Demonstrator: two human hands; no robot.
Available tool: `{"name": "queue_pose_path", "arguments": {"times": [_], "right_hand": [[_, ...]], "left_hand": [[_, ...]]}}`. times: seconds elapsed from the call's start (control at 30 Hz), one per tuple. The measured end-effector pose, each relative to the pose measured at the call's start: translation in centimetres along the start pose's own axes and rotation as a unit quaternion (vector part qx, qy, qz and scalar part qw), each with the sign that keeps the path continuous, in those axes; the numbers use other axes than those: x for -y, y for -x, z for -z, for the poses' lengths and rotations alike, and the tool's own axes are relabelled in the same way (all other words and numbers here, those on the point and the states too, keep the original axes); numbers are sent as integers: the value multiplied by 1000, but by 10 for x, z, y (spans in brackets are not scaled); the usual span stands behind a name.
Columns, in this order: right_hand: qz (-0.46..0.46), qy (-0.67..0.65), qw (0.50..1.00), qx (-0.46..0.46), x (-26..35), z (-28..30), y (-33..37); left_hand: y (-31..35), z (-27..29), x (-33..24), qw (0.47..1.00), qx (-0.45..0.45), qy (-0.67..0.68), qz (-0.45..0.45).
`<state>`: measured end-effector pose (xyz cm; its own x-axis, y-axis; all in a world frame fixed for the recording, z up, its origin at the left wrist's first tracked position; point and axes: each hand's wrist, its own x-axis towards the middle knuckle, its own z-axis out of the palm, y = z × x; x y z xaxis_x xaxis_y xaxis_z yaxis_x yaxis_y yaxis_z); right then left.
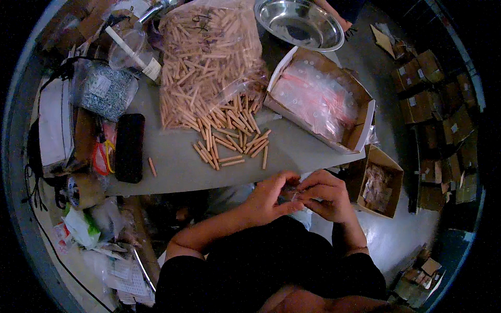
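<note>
My left hand [267, 199] and my right hand [327, 197] are close together in front of my body, just off the table's near edge. Both have their fingers bent and pinched around a small piece of clear plastic [295, 197], which looks like a little bag; the fingers hide much of it. Ahead of them on the table, loose wooden dowels [232, 161] spill from the mouth of a large clear bag of dowels [209, 62]. Beyond my right hand, an open white carton [361, 136] holds flat clear plastic bags [313, 96] with reddish edges.
A steel basin [300, 23] stands at the back, near another person's arm [336, 15]. On the left lie a bag of screws [107, 88], a black phone [129, 148], scissors [104, 156] and a tape roll [83, 191]. An open cardboard box [389, 195] stands right of the table.
</note>
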<state>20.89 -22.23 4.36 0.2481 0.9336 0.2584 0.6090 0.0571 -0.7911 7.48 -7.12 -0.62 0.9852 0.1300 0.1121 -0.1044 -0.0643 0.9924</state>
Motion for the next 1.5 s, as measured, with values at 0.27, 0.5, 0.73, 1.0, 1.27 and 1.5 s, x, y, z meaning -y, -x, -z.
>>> {"name": "queue_pose_path", "arguments": {"times": [0.27,0.5,0.73,1.0,1.27,1.5], "right_hand": [[-67,39,996,-46,4,-6,14],[-20,66,996,-51,1,-13,25],[-50,69,994,-71,-3,6,41],[-374,441,744,-335,-36,83,171],[-328,294,856,-271,-29,57,131],[-169,213,950,-156,-20,23,58]], "left_hand": [[-5,0,-9,961,-67,-190,-189],[-8,1,-16,955,-18,-210,-209],[-36,8,-32,972,62,-170,-148],[-190,67,-25,762,-5,-601,-240],[-243,86,-27,705,95,-700,-64],[-231,102,-25,856,-7,-488,-169]]}}
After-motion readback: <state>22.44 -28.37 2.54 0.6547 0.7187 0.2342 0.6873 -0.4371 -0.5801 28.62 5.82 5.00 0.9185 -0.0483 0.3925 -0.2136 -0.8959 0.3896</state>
